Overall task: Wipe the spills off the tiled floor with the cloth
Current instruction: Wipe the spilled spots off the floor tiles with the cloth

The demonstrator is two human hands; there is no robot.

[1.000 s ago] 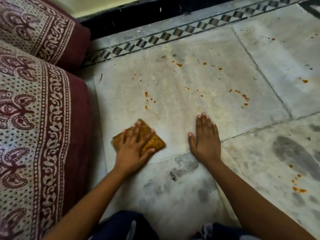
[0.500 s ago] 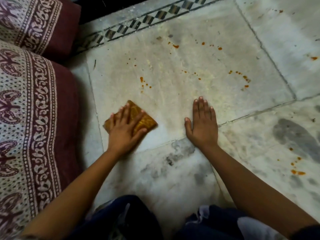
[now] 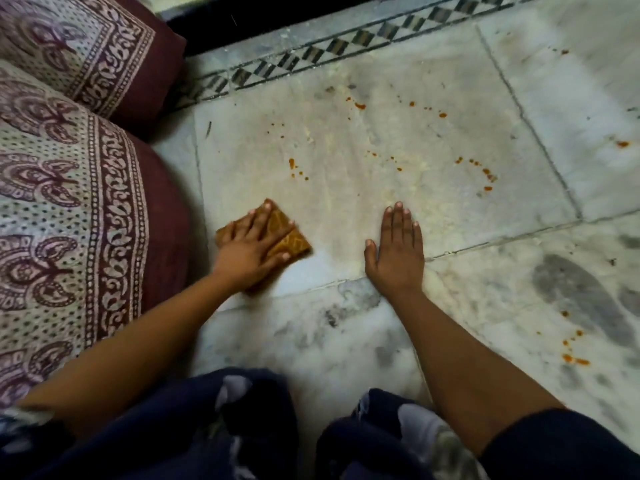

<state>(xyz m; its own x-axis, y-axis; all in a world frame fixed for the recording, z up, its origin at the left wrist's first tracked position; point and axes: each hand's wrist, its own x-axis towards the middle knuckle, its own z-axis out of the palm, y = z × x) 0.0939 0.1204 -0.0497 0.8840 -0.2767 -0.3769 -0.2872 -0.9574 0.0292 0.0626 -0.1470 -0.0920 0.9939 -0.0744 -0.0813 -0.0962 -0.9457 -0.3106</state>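
**Folded cloth pinned under a flat palm**

Cloth (image 3: 287, 237) lies on the tiled floor (image 3: 381, 209), near left, close to the cushion (image 3: 104, 209). Left hand (image 3: 249, 251) presses it, fingers straight and spread, not curled round it. Right hand (image 3: 398, 258) rests flat on tile, holding nothing. Cloth looks soft, light and folded, and probably slides easily, so it is best pinned from above. Orange spills (image 3: 294, 166) lie beyond it, unwiped.
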